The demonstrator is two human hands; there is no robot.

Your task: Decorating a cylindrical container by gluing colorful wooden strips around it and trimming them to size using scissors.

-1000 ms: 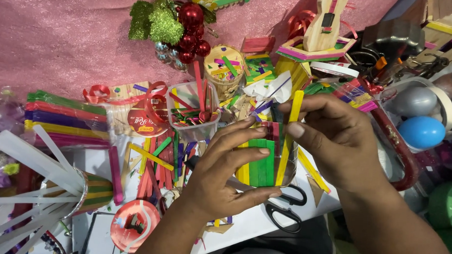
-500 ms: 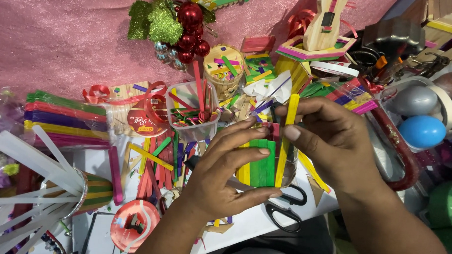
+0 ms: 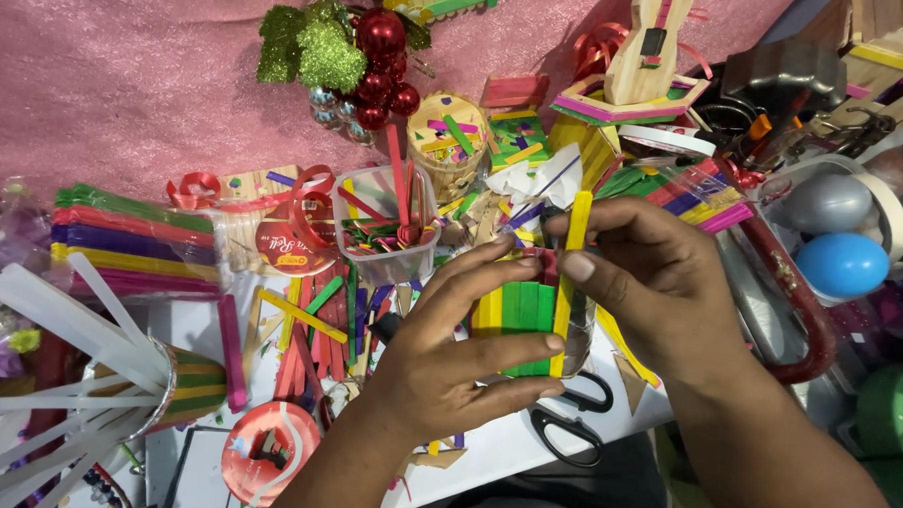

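Single head-worn view, steeply downward, close above hands (image 3: 569, 318) and cluttered craft table (image 3: 484, 455).

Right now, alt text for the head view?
Left hand steadies a panel of green and yellow craft sticks while the right hand presses a yellow stick against its edge, above black scissors on a table strewn with coloured sticks.

Round red label (image 3: 284, 250) left of clear tub (image 3: 380, 231).

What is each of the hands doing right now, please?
Left hand: closed around the green and yellow stick panel, holding it.
Right hand: pinching a yellow craft stick against the panel's edge.
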